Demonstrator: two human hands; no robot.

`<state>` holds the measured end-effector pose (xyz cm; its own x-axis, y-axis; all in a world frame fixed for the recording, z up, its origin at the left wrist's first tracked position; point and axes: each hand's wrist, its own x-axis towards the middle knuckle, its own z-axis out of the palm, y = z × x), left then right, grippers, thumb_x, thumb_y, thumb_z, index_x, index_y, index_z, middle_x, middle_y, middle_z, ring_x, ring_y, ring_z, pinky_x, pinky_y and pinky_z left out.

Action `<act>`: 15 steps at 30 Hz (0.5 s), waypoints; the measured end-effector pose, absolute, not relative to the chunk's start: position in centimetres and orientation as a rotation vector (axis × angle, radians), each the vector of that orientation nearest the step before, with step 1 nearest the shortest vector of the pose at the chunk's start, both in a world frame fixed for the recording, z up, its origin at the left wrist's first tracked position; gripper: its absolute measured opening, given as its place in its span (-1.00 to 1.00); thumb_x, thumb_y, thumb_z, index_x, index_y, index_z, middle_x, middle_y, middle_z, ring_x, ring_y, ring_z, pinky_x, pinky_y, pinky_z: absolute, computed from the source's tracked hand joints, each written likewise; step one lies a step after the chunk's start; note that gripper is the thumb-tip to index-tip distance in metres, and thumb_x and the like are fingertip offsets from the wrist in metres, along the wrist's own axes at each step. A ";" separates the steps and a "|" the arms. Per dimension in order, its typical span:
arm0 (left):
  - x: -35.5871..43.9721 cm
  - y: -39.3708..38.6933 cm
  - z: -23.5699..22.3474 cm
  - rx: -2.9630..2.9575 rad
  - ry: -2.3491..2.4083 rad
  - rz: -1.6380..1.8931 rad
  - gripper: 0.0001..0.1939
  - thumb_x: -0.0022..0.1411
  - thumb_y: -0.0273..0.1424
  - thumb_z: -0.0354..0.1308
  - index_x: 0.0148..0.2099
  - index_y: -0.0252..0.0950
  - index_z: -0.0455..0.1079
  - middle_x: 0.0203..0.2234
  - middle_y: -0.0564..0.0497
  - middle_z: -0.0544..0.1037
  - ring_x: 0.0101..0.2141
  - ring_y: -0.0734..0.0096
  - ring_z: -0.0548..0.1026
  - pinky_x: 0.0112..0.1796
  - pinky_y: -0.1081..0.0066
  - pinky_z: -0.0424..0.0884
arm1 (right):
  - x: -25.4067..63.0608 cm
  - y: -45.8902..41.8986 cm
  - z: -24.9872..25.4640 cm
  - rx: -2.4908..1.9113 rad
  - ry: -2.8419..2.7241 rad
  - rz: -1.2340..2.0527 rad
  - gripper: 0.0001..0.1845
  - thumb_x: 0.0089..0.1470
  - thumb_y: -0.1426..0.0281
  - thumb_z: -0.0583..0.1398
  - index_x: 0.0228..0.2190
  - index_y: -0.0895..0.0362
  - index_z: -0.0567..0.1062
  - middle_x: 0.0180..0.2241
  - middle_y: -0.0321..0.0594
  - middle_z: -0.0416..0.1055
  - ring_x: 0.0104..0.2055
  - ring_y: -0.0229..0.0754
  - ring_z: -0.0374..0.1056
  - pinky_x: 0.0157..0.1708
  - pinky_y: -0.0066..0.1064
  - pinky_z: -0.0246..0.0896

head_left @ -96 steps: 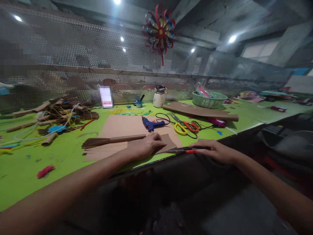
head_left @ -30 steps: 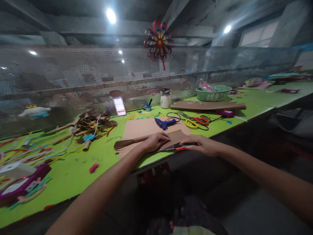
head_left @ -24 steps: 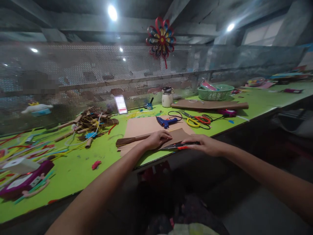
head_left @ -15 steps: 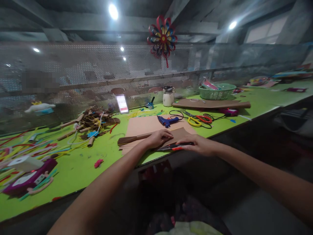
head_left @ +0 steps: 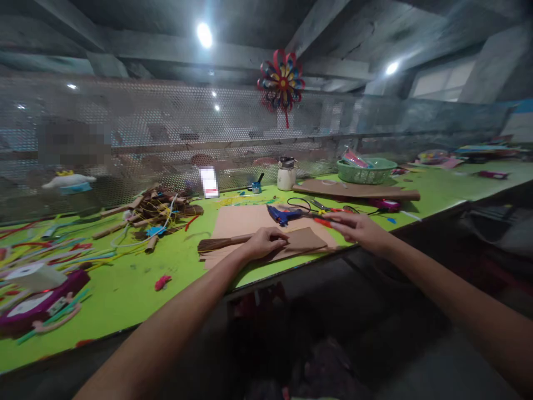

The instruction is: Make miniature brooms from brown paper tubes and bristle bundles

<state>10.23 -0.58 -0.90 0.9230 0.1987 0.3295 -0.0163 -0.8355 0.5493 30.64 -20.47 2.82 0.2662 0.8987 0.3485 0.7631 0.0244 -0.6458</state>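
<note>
My left hand (head_left: 266, 243) presses down on a sheet of brown paper (head_left: 307, 240) with its fingers curled at the paper's edge. From under that hand a brown bundle with a fringed, brush-like end (head_left: 214, 244) sticks out to the left. Both lie on a larger light-tan sheet (head_left: 233, 219). My right hand (head_left: 360, 229) is closed around a slim black-and-red tool (head_left: 323, 222), held just above the sheet's right side; its exact kind is unclear. Beyond the hands rest a blue glue gun (head_left: 285, 214) and scissors with yellow and red handles (head_left: 320, 211), partly hidden by the right hand.
On the green table (head_left: 125, 289) are a pile of brown paper rolls (head_left: 160, 214), coloured strips (head_left: 50, 253), a purple box (head_left: 45, 305) and a pink lump (head_left: 162, 282). Behind stand a white jar (head_left: 286, 175), a green basket (head_left: 366, 171) and a perforated metal screen (head_left: 166, 122).
My right hand has lifted the black-and-red tool off the brown paper and moved right and away, towards the scissors. My left hand stays on the paper. The view has tilted slightly upward.
</note>
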 end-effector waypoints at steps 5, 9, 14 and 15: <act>9.5 -1.2 -0.5 2.556 0.272 0.593 -0.71 0.18 -0.34 0.05 -0.22 -0.42 0.49 -0.38 -0.08 0.58 -0.37 0.39 0.51 -0.32 0.49 0.39 | 37.6 -13.2 3.9 -1.916 -1.185 -0.187 -0.44 0.05 0.25 0.11 0.05 0.25 0.33 -0.20 -0.01 0.48 -0.23 -0.04 0.38 -0.26 -0.25 0.27; 9.2 -1.8 0.0 2.646 0.259 0.606 -0.78 0.14 -0.38 0.08 -0.26 -0.35 0.50 -0.39 -0.03 0.58 -0.37 0.43 0.49 -0.31 0.51 0.35 | 39.1 -12.1 2.6 -1.977 -1.159 -0.327 -0.56 0.06 0.32 0.04 -0.11 0.33 0.46 -0.23 0.13 0.47 -0.16 0.09 0.35 -0.15 -0.11 0.16; 9.0 -1.8 0.8 2.739 0.354 0.681 -0.83 0.13 -0.42 0.05 -0.30 -0.30 0.47 -0.38 -0.01 0.53 -0.36 0.42 0.44 -0.30 0.49 0.30 | 33.9 -14.3 -0.3 -1.915 -1.633 -0.152 -0.66 0.07 0.25 0.05 -0.41 0.16 0.56 -0.35 -0.11 0.50 -0.27 -0.10 0.37 -0.23 -0.36 0.19; 8.8 -1.6 1.0 2.758 0.400 0.704 -0.84 0.11 -0.41 0.07 -0.30 -0.30 0.46 -0.37 -0.03 0.52 -0.34 0.39 0.43 -0.29 0.46 0.29 | 32.5 -14.6 -0.4 -1.879 -1.761 -0.093 -0.71 0.05 0.25 0.09 -0.41 0.13 0.56 -0.34 -0.14 0.49 -0.24 -0.12 0.35 -0.20 -0.38 0.18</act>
